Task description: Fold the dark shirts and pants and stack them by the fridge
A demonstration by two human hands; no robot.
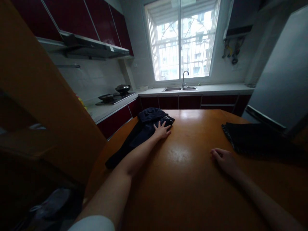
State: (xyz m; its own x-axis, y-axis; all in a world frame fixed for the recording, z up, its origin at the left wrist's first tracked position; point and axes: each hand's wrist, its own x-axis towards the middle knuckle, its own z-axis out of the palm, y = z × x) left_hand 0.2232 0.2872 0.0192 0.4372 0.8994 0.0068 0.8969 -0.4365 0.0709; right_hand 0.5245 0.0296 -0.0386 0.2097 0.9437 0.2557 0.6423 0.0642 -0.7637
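Observation:
My left hand (pixel 162 131) lies with fingers spread on the right part of a dark navy garment (pixel 150 116), which is bunched on the wooden table (pixel 187 183). A long dark part of the garment stretches toward the table's left edge, partly behind my left forearm. My right hand (pixel 224 158) rests on the tabletop with its fingers curled in a loose fist; nothing shows in it. Just beyond it to the right lies a folded black cloth (pixel 257 138) with a patterned edge.
A wooden partition (pixel 55 96) stands close on the left. Behind the table are a counter with a sink (pixel 173 89) and a stove (pixel 115 99) bearing pans. A large grey appliance (pixel 276 77) stands at the right. A pale plastic bag (pixel 54 203) is low at left.

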